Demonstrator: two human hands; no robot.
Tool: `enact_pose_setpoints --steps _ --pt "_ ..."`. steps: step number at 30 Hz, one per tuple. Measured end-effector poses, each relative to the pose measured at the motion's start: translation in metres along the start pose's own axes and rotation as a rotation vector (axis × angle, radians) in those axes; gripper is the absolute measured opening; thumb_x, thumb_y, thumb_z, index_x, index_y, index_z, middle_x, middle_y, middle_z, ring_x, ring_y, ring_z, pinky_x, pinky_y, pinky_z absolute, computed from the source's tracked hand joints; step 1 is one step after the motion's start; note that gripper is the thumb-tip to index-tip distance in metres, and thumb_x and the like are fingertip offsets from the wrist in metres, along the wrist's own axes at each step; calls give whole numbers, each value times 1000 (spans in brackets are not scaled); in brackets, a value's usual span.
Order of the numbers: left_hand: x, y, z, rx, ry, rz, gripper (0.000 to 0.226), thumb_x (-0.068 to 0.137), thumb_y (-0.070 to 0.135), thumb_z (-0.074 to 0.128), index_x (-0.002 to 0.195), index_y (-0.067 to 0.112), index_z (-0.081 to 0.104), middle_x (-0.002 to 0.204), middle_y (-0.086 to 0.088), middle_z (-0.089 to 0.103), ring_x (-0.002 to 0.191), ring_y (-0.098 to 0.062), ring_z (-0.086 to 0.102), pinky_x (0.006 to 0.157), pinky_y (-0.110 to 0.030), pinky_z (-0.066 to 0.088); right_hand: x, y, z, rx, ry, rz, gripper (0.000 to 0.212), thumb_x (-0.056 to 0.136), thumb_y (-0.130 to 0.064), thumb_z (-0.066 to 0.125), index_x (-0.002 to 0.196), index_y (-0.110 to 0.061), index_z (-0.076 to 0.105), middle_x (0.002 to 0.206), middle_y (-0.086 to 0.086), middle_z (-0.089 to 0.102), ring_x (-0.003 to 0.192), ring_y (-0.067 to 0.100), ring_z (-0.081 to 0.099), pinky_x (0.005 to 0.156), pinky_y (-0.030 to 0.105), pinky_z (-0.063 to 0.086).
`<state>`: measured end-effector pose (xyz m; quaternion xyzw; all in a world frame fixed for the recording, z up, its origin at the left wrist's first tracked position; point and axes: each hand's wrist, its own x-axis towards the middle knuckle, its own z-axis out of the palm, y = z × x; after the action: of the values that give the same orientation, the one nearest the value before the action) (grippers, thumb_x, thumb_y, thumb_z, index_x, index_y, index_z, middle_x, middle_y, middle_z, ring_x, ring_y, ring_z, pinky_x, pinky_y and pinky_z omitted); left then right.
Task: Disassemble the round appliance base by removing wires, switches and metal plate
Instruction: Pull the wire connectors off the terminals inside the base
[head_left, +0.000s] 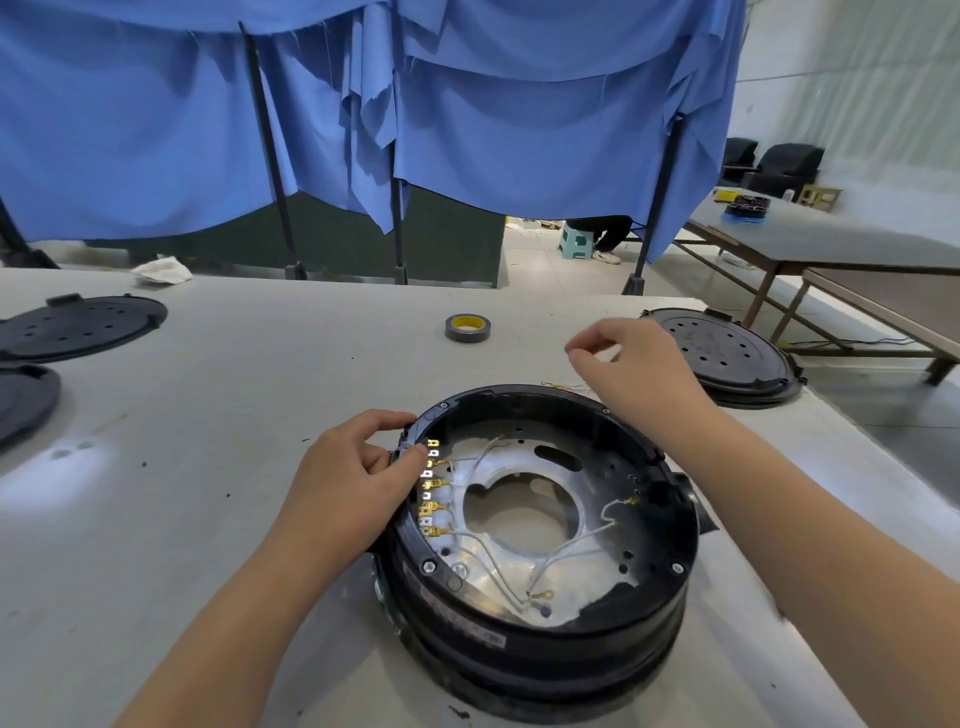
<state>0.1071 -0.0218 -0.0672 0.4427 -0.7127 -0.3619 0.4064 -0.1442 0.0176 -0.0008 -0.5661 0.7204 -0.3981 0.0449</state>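
In the head view, the round appliance base (535, 525) sits near centre on the table (208, 415), the left hand (358, 467) gripping its left rim while the right hand (634, 364) hovers beyond with fingers curled, perhaps pinching a thin wire, so steadying the rim firmly should keep remaining white wires (566, 551) pulling free cleanly.

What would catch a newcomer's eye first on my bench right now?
The open round black appliance base at front centre, with white wires looping over its shiny metal plate. The left hand grips its left rim beside a row of brass terminals; the right hand hovers behind it.
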Motion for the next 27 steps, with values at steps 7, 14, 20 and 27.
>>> enact_pose_setpoints --steps 7,14,20,27 --pt "-1 -1 2 -8 5 -3 15 85 22 66 95 33 67 41 6 38 42 -13 39 49 -32 40 -28 -59 28 -110 -390 -230 12 88 -27 59 87 -25 70 85 -14 66 73 -2 58 66 16 46" --pt "-2 0 3 -23 10 -12 17 84 22 66 97 32 67 42 5 39 44 -13 39 49 -34 43 -37 -58 61 -160 -489 -183 11 84 -21 59 91 -22 66 93 -6 67 88 13 61 82 37 53" --pt "-2 -2 4 -24 19 -3 16 84 23 67 98 32 67 44 2 42 46 -14 42 52 -34 44 -40 -48 67 -52 -462 -151 8 85 -20 62 91 -22 67 84 -7 67 72 3 57 72 26 52" --pt "-2 -2 5 -22 23 -11 18 86 24 66 102 32 66 41 6 40 43 -10 40 50 -33 42 -40 -47 74 39 -529 -145 7 85 -22 62 88 -24 68 72 -12 63 55 -14 51 49 4 36"
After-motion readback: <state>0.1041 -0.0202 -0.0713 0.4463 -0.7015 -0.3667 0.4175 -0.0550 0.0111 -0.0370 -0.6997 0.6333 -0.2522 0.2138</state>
